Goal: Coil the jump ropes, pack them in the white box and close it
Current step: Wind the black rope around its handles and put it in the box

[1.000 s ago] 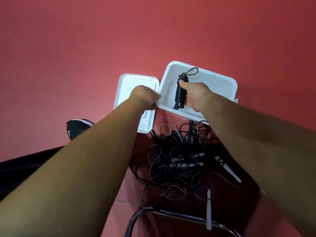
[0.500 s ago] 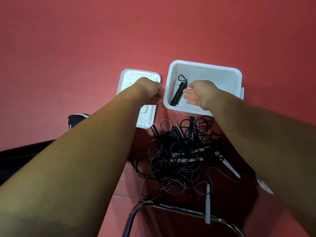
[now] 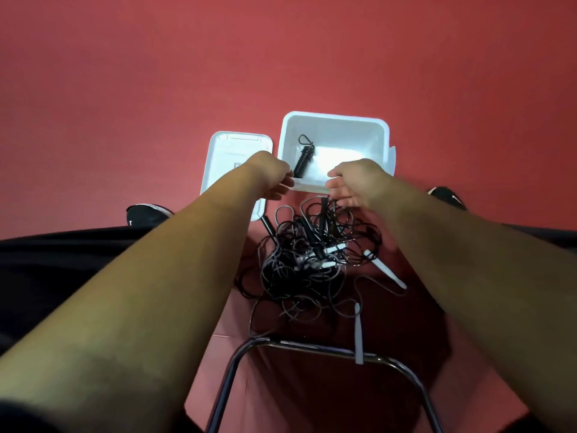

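The white box [image 3: 334, 117] stands open on the red floor, with one coiled black jump rope [image 3: 303, 158] lying in its left half. Its white lid [image 3: 231, 151] lies flat just to the left. My left hand [image 3: 271, 177] is at the box's near left corner, fingers loosely bent and touching the rim, with nothing in them. My right hand [image 3: 352, 182] hovers over the box's near edge, its relaxed fingers pointing down at the tangled pile of black jump ropes [image 3: 312, 257] and holding nothing. White handles [image 3: 387, 271] stick out of the pile.
A dark metal chair frame [image 3: 312, 346] crosses the floor below the pile, and another white handle [image 3: 358, 335] lies across it. My black shoes [image 3: 146, 214] [image 3: 447, 195] are at either side. Red floor stretches beyond the box.
My right hand let go of the coiled rope in the box and drew back toward the tangled pile. My left hand shifted to the box's near left corner.
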A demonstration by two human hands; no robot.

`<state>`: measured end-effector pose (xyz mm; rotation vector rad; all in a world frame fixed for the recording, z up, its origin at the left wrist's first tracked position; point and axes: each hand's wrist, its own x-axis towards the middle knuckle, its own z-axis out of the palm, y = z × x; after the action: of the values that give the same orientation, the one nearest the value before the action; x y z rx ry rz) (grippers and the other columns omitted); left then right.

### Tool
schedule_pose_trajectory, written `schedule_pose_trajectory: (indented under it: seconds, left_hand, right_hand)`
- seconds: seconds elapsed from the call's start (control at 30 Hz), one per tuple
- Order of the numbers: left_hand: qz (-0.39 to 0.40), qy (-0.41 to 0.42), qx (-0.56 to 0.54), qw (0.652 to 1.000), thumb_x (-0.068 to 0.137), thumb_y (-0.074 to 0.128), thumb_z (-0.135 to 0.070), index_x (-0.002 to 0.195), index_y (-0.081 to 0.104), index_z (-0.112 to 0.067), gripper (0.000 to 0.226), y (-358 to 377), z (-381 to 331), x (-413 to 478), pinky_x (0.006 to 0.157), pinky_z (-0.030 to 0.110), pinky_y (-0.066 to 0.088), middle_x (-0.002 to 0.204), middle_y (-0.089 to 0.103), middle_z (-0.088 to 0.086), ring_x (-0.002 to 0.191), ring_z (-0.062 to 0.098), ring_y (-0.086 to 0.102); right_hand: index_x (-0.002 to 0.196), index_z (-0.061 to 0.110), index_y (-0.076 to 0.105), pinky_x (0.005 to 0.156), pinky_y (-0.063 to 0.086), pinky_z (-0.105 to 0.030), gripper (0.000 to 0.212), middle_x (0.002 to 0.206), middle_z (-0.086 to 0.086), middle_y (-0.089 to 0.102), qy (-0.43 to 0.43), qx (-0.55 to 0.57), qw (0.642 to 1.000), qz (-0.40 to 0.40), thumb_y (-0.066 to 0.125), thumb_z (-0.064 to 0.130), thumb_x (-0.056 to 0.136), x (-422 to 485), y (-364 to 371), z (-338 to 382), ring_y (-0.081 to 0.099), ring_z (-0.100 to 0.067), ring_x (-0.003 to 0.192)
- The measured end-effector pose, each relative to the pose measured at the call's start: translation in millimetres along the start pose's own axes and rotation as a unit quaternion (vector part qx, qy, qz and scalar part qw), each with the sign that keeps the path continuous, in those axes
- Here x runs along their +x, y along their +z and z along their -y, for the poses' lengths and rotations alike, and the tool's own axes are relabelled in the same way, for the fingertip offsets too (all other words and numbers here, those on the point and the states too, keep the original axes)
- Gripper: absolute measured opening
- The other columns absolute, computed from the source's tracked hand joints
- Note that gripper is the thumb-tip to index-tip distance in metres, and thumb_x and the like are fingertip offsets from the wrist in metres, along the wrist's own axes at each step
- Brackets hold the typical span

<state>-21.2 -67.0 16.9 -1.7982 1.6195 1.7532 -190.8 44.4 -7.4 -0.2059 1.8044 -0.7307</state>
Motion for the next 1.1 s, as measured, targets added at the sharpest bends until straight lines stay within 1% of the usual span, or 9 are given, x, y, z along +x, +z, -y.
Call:
schedule_pose_trajectory:
  seconds: [0.13,0.27,0.37,0.47,0.57,0.67,0.83,1.0,1.1]
  left_hand:
    - [0.039,-0.008,0.040,0.998,0.104,0.050,-0.011,0.099,0.069,-0.001,0.022,32,27,-5,0.064,0.034,0.056,0.091,0.072,0.015,0.074,0.028,0.066]
    - [0.066,-0.026,0.116,0.991,0.101,0.060,-0.015,0.092,0.067,-0.010,0.012,57,47,-5,0.087,0.043,0.059,0.091,0.071,0.010,0.079,0.025,0.066]
    - [0.065,-0.022,0.140,0.988,0.101,0.057,-0.015,0.096,0.070,-0.003,0.018,64,54,4,0.092,0.046,0.062,0.094,0.075,0.012,0.084,0.032,0.073]
    - [0.057,0.020,0.171,0.983,0.100,0.052,-0.012,0.102,0.074,-0.003,0.025,66,54,15,0.087,0.054,0.062,0.096,0.077,0.020,0.092,0.039,0.076]
    - [0.060,0.024,0.124,0.990,0.098,0.058,-0.007,0.100,0.069,-0.017,0.015,69,45,12,0.075,0.040,0.064,0.093,0.075,0.015,0.070,0.031,0.073]
    - [0.071,0.038,0.074,0.994,0.094,0.070,-0.009,0.133,0.057,-0.024,0.044,68,40,13,0.059,0.031,0.056,0.095,0.075,0.016,0.061,0.023,0.067]
    - [0.027,0.127,0.069,0.989,0.098,0.071,-0.022,0.099,0.072,-0.019,0.004,61,23,-3,0.055,0.023,0.049,0.074,0.066,0.002,0.055,0.014,0.057]
    - [0.019,0.190,0.081,0.978,0.103,0.063,-0.030,0.092,0.071,-0.014,0.021,37,-14,-36,0.067,0.032,0.051,0.089,0.066,0.009,0.074,0.023,0.061]
    - [0.008,0.241,0.090,0.966,0.104,0.063,-0.029,0.085,0.071,-0.021,0.022,15,-54,-72,0.067,0.031,0.049,0.088,0.067,0.010,0.076,0.023,0.061]
  right_hand:
    - [0.100,0.011,0.069,0.060,0.049,-0.030,0.021,0.079,-0.002,0.063,0.046,-0.053,0.997,-0.027,0.050,0.017,0.103,-4,-2,-42,0.057,-0.018,0.060]
    - [0.107,0.010,0.065,0.051,0.052,-0.032,0.016,0.086,-0.008,0.066,0.028,-0.106,0.987,-0.117,0.063,0.025,0.101,5,-7,-74,0.066,-0.024,0.073]
    - [0.102,0.023,0.064,0.061,0.052,-0.033,0.004,0.084,-0.001,0.062,0.017,-0.078,0.992,-0.096,0.066,0.027,0.103,8,-7,-79,0.061,-0.018,0.071]
    - [0.122,0.024,0.070,0.063,0.052,-0.032,0.020,0.085,0.004,0.064,-0.005,-0.041,0.995,-0.087,0.068,0.030,0.102,16,-4,-74,0.060,-0.015,0.072]
    - [0.116,0.021,0.074,0.067,0.054,-0.030,0.023,0.084,0.004,0.066,-0.062,-0.060,0.992,-0.095,0.073,0.037,0.098,19,0,-66,0.063,-0.017,0.077]
    - [0.103,0.025,0.079,0.063,0.054,-0.025,0.014,0.084,-0.001,0.073,-0.116,-0.037,0.989,-0.079,0.077,0.037,0.095,9,-1,-59,0.064,-0.014,0.072]
    - [0.098,0.028,0.082,0.087,0.056,-0.029,0.017,0.094,0.013,0.078,-0.206,-0.050,0.976,-0.054,0.082,0.042,0.088,-16,-12,-34,0.071,-0.009,0.089]
    - [0.089,0.018,0.078,0.061,0.040,-0.017,0.012,0.059,0.021,0.060,-0.272,-0.110,0.953,-0.073,0.079,0.030,0.092,-51,-35,13,0.051,0.005,0.055]
    - [0.087,0.015,0.077,0.057,0.041,-0.020,0.011,0.067,0.009,0.059,-0.298,-0.116,0.944,-0.082,0.078,0.024,0.093,-86,-51,50,0.049,-0.005,0.060]
